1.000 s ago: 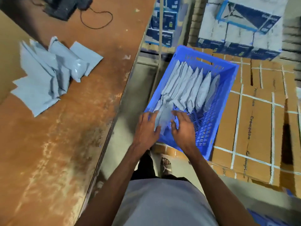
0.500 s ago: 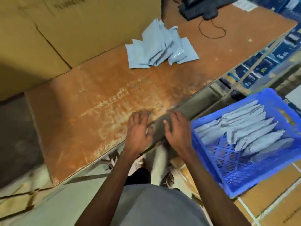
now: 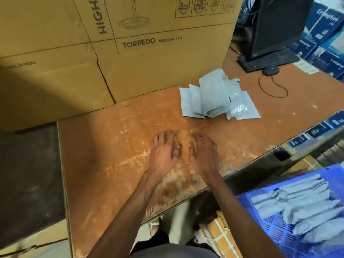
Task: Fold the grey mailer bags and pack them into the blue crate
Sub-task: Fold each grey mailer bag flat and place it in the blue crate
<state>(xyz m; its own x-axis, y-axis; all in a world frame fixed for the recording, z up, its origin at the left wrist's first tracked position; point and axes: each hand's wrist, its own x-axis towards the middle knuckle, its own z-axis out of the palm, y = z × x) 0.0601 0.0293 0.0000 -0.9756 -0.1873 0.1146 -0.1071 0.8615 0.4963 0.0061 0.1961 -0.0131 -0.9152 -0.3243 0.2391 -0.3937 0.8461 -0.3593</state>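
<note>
Your left hand point(image 3: 163, 153) and right hand point(image 3: 202, 155) have left the blue crate point(image 3: 249, 202); each grip is now wide and empty, with the unfolded mailer bags point(image 3: 217, 97) ahead of your grip on the desk point(image 3: 111, 146).

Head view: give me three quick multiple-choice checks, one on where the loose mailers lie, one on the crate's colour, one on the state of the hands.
1. Where does the loose mailer pile lie?
A. On the table, in front of the cardboard box
B. On the floor
C. On the keyboard

2. What colour is the crate?
A. Red
B. Blue
C. Green

3. What are the hands doing?
A. Both hold a mailer
B. Left holds a mailer, right is empty
C. Both are empty, over the table

Answers:
1. A: the pile rests on the table, close to the foot of the cardboard box.
2. B: its mesh walls are blue, with folded mailers lined up inside.
3. C: the left hand and right hand have loosely spread fingers over bare tabletop, with nothing in them.
</note>
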